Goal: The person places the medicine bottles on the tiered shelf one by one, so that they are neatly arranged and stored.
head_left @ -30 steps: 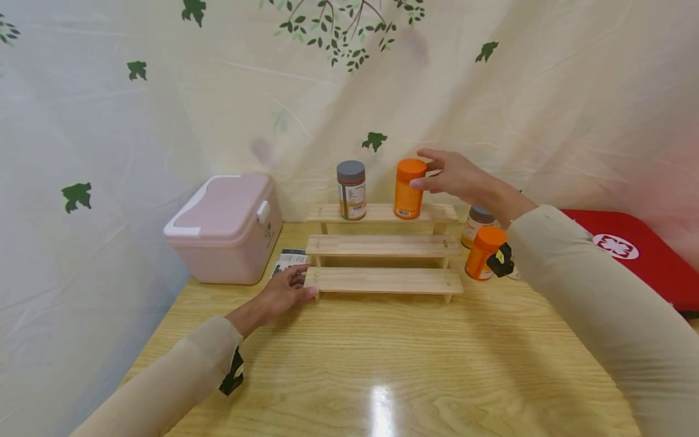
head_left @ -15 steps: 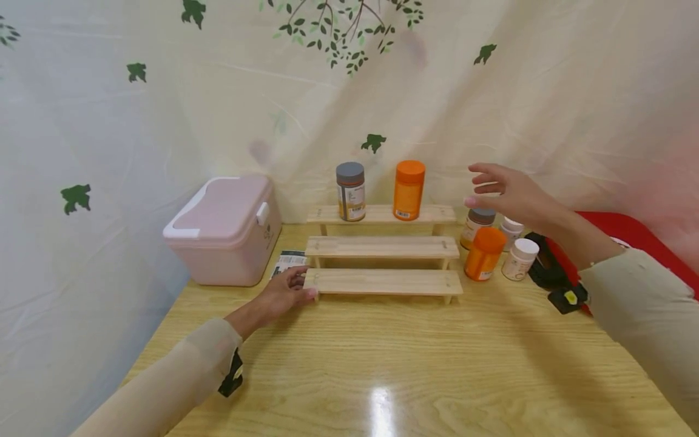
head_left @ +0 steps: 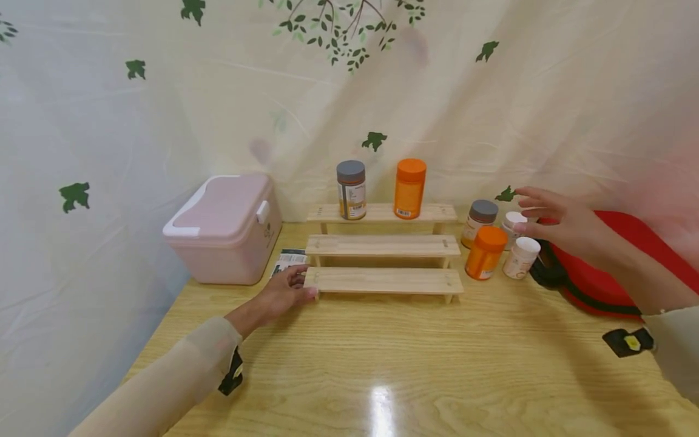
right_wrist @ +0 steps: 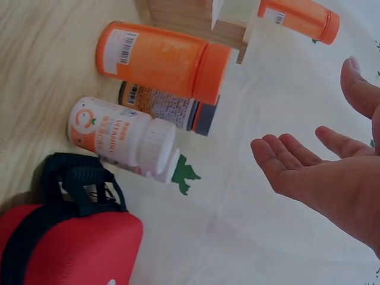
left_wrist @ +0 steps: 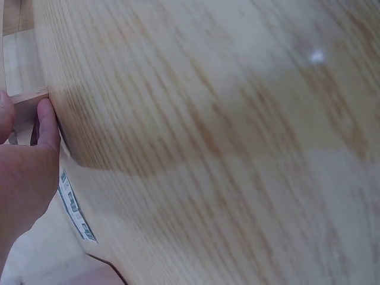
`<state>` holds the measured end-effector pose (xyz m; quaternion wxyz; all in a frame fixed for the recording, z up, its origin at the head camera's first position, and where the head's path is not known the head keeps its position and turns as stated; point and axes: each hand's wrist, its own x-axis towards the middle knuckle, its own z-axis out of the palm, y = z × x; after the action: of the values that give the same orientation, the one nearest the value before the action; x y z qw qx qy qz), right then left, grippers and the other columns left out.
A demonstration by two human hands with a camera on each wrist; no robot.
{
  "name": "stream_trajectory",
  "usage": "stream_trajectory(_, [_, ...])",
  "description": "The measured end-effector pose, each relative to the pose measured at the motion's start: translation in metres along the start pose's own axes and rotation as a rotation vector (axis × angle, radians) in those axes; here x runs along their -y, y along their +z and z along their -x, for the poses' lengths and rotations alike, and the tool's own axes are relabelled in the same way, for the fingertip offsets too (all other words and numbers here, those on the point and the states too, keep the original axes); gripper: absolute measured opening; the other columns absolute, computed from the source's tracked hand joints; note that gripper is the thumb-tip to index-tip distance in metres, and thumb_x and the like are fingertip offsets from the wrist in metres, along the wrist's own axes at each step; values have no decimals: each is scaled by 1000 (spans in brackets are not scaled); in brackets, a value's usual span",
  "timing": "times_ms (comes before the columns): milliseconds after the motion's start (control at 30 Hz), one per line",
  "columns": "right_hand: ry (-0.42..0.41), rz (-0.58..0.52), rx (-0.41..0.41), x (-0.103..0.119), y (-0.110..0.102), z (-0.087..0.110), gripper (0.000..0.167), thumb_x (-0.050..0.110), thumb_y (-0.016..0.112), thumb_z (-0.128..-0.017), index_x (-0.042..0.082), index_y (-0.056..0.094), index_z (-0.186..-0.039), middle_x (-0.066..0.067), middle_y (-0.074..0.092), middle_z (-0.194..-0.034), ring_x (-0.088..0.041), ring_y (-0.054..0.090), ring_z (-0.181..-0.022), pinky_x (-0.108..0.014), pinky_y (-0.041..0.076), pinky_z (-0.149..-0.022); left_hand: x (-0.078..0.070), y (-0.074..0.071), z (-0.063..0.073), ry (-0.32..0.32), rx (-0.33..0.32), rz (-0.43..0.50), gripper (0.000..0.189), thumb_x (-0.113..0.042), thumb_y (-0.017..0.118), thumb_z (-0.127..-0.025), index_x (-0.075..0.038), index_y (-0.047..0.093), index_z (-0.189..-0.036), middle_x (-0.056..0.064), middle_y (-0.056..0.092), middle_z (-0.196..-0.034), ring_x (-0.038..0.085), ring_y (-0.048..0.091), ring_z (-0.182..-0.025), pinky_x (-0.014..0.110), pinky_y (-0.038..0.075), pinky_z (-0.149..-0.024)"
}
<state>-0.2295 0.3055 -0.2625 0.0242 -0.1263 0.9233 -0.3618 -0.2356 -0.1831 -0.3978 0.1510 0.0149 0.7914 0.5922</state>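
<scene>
A three-step wooden rack (head_left: 382, 280) stands on the table. My left hand (head_left: 284, 291) grips its lowest step at the left end, thumb in front and fingers behind; the left wrist view shows thumb and finger at the wooden end. On the top step stand a grey-capped bottle (head_left: 352, 191) and an orange bottle (head_left: 409, 189). My right hand (head_left: 568, 224) is in the air with fingers spread and nothing in it. Below it are two white bottles, the nearer a white vitamin bottle (right_wrist: 116, 129). Beside them stand another orange bottle (right_wrist: 160, 62) and another grey-capped bottle (head_left: 479, 223).
A pink lidded box (head_left: 224, 230) stands at the left, with a printed packet (head_left: 289, 260) between it and the rack. At the right lies a red first-aid bag (head_left: 606, 267) with a black handle (right_wrist: 77, 178). A patterned cloth (head_left: 306, 91) hangs behind.
My right hand has let go of the orange bottle on the top step and moved right and down, over the white bottles. My left hand has stayed at the rack.
</scene>
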Motion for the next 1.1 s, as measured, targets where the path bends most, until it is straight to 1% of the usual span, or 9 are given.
stream_trajectory(133, [5,-19,11,-9,3,1,76,27,60,-96,15,13,-156,-29,30,-148,-48,31,-131,-71,34,-96,-1,-1,0,5,-10,-35,67,-6,66,-91,-4,32,-149,21,48,-132,30,48,-119,33,53,-90])
stream_trajectory(167, [10,-16,12,-10,4,1,76,28,59,-96,15,13,-156,-30,31,-148,-48,31,-130,-70,34,-96,-1,-1,0,6,-7,-32,67,-6,66,-91,-4,31,-149,22,48,-132,31,48,-119,34,53,-90])
stream_trajectory(400, [30,-3,20,-21,18,-3,77,36,60,-95,9,17,-154,-31,35,-145,-50,35,-129,-67,39,-95,-2,-1,1,5,-20,-69,67,-8,66,-91,-4,33,-148,21,47,-133,31,46,-121,35,52,-91])
stream_trajectory(600, [15,-10,24,-28,31,-9,78,36,62,-94,8,20,-154,-32,36,-144,-50,36,-128,-65,42,-95,-3,1,2,4,-15,-44,66,-5,65,-91,-1,31,-148,23,49,-132,31,51,-117,34,53,-90])
stream_trajectory(733, [21,-23,32,-32,38,-17,80,37,63,-93,5,21,-153,-32,35,-144,-51,36,-127,-63,43,-95,-3,1,2,0,-21,-41,66,-4,65,-91,-2,31,-148,23,50,-132,30,52,-117,33,53,-90])
stream_trajectory(867, [25,-13,40,-35,43,-23,80,37,64,-93,2,22,-152,-32,36,-143,-50,38,-126,-61,43,-96,-2,1,1,4,-4,-14,66,-2,64,-91,-1,30,-148,24,48,-132,31,51,-116,34,53,-90])
stream_trajectory(1033, [-6,4,24,-37,48,-25,74,35,64,-93,-1,30,-148,-31,41,-140,-49,42,-121,-56,47,-94,-2,1,3,13,3,4,68,-3,66,-90,-2,31,-148,23,49,-130,29,52,-114,33,54,-89])
stream_trajectory(1100, [-22,2,13,-38,49,-25,72,34,65,-93,-1,33,-146,-31,42,-138,-49,44,-119,-52,50,-92,-3,1,4,26,9,8,69,-5,67,-89,1,31,-147,23,49,-129,28,53,-112,32,54,-87])
